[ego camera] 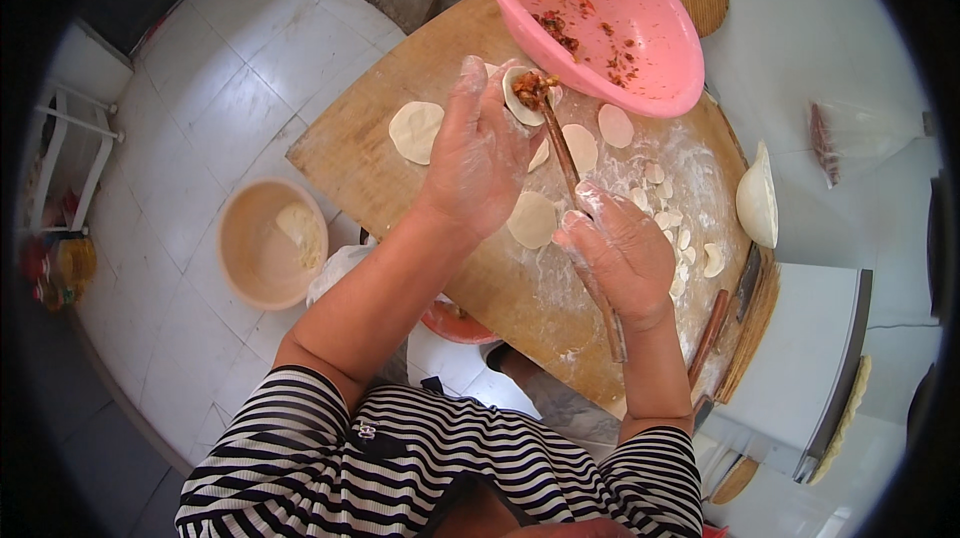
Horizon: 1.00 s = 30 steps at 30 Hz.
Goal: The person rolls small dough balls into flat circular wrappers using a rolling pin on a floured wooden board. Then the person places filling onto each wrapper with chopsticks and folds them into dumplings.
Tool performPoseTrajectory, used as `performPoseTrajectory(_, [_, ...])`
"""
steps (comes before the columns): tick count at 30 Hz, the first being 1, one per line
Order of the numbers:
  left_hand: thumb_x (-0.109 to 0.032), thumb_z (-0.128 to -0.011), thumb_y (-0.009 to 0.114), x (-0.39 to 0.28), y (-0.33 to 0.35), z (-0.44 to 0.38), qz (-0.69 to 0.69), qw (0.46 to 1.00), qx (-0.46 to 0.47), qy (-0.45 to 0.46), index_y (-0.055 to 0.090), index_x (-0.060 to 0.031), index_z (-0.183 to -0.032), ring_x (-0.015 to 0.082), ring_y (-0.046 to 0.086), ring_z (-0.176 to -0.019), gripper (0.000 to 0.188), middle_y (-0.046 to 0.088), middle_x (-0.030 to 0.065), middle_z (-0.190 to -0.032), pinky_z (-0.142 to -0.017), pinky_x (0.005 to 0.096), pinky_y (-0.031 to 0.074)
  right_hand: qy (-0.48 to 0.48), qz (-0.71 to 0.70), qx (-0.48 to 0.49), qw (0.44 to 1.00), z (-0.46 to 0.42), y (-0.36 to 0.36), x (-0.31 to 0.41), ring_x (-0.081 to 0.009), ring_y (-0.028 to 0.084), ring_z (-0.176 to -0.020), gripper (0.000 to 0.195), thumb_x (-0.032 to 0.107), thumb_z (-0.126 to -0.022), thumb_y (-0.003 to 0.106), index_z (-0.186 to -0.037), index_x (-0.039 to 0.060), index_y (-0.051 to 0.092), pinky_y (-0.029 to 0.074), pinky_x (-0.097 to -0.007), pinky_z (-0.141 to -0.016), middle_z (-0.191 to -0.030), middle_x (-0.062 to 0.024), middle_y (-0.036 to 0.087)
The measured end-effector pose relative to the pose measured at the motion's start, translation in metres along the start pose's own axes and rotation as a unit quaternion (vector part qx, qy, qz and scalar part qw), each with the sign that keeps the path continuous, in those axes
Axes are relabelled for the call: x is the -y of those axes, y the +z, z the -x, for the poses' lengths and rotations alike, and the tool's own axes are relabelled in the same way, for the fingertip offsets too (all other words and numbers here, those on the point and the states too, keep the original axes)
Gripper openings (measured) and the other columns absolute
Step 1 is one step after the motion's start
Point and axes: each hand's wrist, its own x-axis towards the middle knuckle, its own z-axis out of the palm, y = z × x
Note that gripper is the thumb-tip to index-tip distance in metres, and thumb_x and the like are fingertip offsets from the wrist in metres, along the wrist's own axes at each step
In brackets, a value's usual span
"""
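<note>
My left hand [484, 148], dusted with flour, holds up a round dough wrapper [516, 104] above the wooden board. A lump of reddish-brown filling [531, 89] lies on the wrapper. My right hand [619, 249] grips a long brown stick [564, 151], whose far tip touches the filling. Flat dough rounds lie on the board, one left of my left hand [416, 132], one between my hands [533, 220] and more towards the bowl. Small dough pieces [663, 220] are scattered in flour beyond my right hand. The pink plastic bowl [675, 35] holds remains of filling.
The floured wooden board [480, 279] carries a rolling pin [708, 339], a knife [748, 283] and a straw brush [750, 335] at its right edge. A white bowl [757, 196] stands beyond that edge. On the tiled floor, a beige basin [251, 260] contains dough or flour. A reddish basin [457, 324] is partly under the board.
</note>
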Motion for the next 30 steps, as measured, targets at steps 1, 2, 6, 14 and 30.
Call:
performPoseTrajectory(1, [-0.058,-0.102,0.035,0.0,0.0,0.001,0.0,1.0,-0.004,-0.001,0.047,-0.0023,-0.132,0.0194,0.052,-0.119,0.064,0.058,0.0086,-0.127,-0.109,0.0375,0.036,-0.014,0.013,0.005,1.0,-0.003,-0.001,0.003,-0.0317,0.069,-0.097,0.033,0.006,-0.073,0.079,-0.104,0.0047,0.069,0.058,-0.0389,-0.08,-0.111,-0.0167,0.068])
performPoseTrajectory(2, [-0.057,-0.102,0.035,0.0,0.001,0.001,0.0,1.0,-0.008,-0.003,0.048,-0.0027,-0.131,0.0192,0.053,-0.117,0.063,0.058,0.0084,-0.126,-0.107,0.0372,0.038,-0.046,0.036,-0.001,0.998,-0.005,0.0,0.003,-0.0316,0.069,-0.097,0.033,0.006,-0.073,0.079,-0.104,0.0046,0.069,0.059,-0.0389,-0.08,-0.111,-0.0166,0.068])
performPoseTrajectory(6, [-0.057,-0.102,0.037,-0.001,0.0,0.002,0.0,1.0,-0.017,0.0,0.05,-0.0035,-0.128,0.0186,0.055,-0.112,0.061,0.061,0.0079,-0.121,-0.101,0.0365,0.041,-0.193,0.128,-0.044,0.972,-0.015,0.001,-0.003,-0.0313,0.068,-0.098,0.031,0.006,-0.072,0.079,-0.101,0.0041,0.068,0.059,-0.0382,-0.079,-0.11,-0.016,0.068])
performPoseTrajectory(14, [-0.055,-0.103,0.037,0.001,-0.008,-0.003,0.045,0.998,-0.032,-0.007,0.052,-0.0024,-0.125,0.0216,0.057,-0.113,0.059,0.062,0.0101,-0.12,-0.105,0.0383,0.041,-0.194,0.154,-0.006,0.969,-0.017,-0.021,0.003,-0.029,0.069,-0.095,0.025,0.008,-0.075,0.078,-0.099,0.0062,0.069,0.059,-0.0362,-0.077,-0.108,-0.0143,0.068])
performPoseTrajectory(30, [-0.054,-0.103,0.035,0.001,-0.013,-0.007,0.121,0.988,-0.052,-0.084,0.052,0.0027,-0.127,0.0244,0.056,-0.119,0.064,0.062,0.0136,-0.122,-0.11,0.0399,0.04,0.264,-0.517,-0.327,0.746,0.01,-0.001,-0.049,-0.0301,0.068,-0.098,0.028,0.027,-0.098,0.064,-0.112,0.0031,0.058,0.056,-0.0411,-0.087,-0.113,-0.0163,0.066])
